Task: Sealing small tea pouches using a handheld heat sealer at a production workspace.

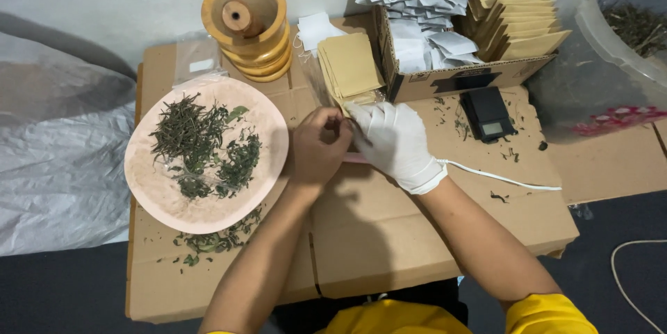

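Your bare left hand (pixel 318 146) and gloved right hand (pixel 396 143) meet, pinching a small tan packet (pixel 349 122) beside the pink plate (pixel 274 132) of dried leaves (pixel 201 143).

Open cardboard box (pixel 451 73) holds tan and white sachets — black scale's grey screen (pixel 495 127) beside it.

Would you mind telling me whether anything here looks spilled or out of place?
Yes: loose leaves lie spilled on the cardboard below the plate, and more bits are scattered beside the scale.
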